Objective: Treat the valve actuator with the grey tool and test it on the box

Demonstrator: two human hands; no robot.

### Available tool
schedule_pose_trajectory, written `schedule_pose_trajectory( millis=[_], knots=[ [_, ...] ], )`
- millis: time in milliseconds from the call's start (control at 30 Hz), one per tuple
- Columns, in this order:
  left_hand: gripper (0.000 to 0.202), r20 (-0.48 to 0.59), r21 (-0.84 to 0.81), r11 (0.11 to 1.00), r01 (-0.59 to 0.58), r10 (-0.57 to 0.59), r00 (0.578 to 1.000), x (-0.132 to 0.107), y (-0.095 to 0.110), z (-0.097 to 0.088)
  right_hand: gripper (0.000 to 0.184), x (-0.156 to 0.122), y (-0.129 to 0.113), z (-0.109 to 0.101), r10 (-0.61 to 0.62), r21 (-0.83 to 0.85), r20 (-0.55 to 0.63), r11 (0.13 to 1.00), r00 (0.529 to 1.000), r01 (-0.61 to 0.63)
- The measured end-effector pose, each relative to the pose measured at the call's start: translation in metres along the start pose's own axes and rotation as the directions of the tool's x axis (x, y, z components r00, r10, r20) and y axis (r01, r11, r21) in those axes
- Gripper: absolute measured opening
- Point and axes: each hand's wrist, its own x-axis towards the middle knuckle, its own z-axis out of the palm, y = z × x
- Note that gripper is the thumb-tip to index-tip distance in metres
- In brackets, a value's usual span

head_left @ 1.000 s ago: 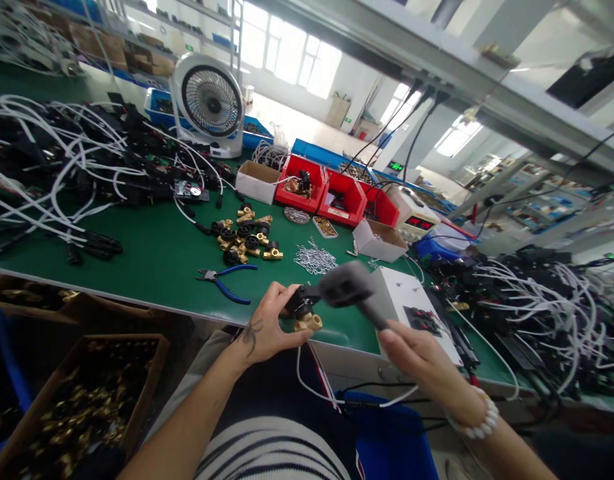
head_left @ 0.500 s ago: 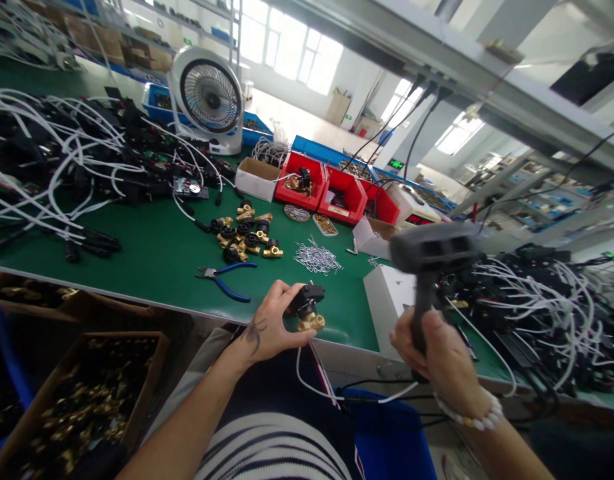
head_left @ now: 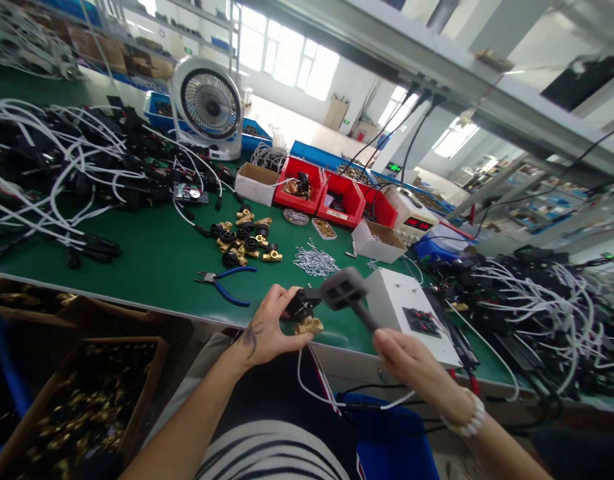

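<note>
My left hand [head_left: 273,328] is closed around a brass valve [head_left: 309,325] with a black housing on top, at the front edge of the green bench. A white cable [head_left: 307,390] hangs below it. My right hand [head_left: 404,357] grips the handle of a dark grey hammer [head_left: 344,288]. The hammer's head, slightly blurred, is right beside the black housing; whether they touch I cannot tell. Blue-handled cutting pliers [head_left: 229,285] lie left of my left hand. Beyond the valve is a pile of small metal pins [head_left: 314,259].
More brass valves [head_left: 247,237] are heaped on the bench [head_left: 151,260]. Red bins [head_left: 341,200] and a fan [head_left: 209,107] stand behind. A white box with switches [head_left: 411,313] is close to my right hand. Cabled black parts crowd both sides.
The hammer has swung down and to the left, from above the white box to beside the black housing. My left hand keeps the valve in nearly the same place.
</note>
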Motion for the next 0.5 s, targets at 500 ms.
schedule_pose_trajectory(
  millis=[500],
  knots=[
    [0.062,0.032,0.053,0.999,0.008,-0.01,0.999,0.006,0.007,0.001,0.064,-0.002,-0.006,-0.012,-0.273,-0.066,-0.314,0.962,0.909,0.266]
  ],
)
